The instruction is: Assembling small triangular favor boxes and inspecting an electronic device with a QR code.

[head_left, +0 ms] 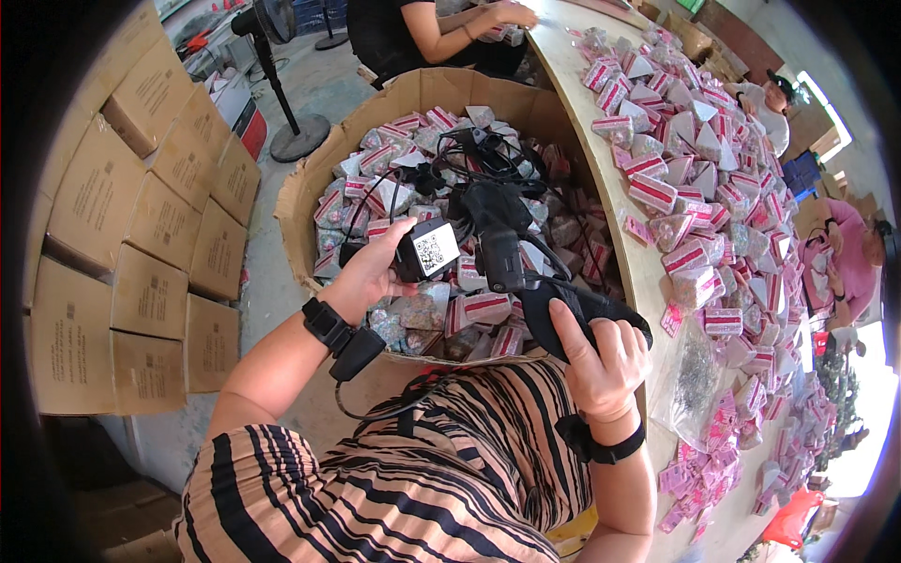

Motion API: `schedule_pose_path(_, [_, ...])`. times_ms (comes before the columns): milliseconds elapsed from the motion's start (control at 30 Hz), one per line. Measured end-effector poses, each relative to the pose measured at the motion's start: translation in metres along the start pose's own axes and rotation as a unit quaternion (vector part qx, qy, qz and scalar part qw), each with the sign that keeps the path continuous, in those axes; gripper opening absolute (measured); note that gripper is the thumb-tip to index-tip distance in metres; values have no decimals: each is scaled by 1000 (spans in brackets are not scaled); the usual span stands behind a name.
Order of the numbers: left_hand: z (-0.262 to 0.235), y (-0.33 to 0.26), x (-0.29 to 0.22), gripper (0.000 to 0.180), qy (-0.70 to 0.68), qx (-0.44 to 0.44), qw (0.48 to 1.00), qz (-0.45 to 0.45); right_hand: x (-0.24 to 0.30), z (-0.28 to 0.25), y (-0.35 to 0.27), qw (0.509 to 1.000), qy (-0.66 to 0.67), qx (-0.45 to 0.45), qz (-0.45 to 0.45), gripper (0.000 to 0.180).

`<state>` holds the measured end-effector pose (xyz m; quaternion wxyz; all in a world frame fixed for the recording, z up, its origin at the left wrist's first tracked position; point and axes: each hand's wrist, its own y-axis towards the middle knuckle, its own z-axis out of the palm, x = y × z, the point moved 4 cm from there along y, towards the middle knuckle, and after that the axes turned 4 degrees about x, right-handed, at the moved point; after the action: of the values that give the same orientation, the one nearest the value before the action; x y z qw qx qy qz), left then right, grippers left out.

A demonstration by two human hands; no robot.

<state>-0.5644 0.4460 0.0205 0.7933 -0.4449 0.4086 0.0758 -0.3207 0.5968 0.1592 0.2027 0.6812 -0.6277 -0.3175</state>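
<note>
Black box with a white square label sits in the middle of the frame, held in the left hand with fingers curled around it. Right hand, lower right of middle, grips a black strap tight. Black cords lie above, on a big round cardboard bin full of small red and white packets.
</note>
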Motion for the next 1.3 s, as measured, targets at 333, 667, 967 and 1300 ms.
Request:
schedule_pose_path(333, [1,0,3,52,-16,-10,1000,18,-2,6,0,999,-29,16,-11,50])
schedule_pose_path(667, [-4,8,9,57,-9,15,1000,12,-2,19,0,997,-64,36,-27,51])
schedule_pose_path(967, [-1,6,5,58,6,26,1000,9,-3,32,7,992,-95,76,-35,46])
schedule_pose_path(1300, [-1,5,5,58,2,21,1000,18,-4,47,9,987,-111,111,-28,41])
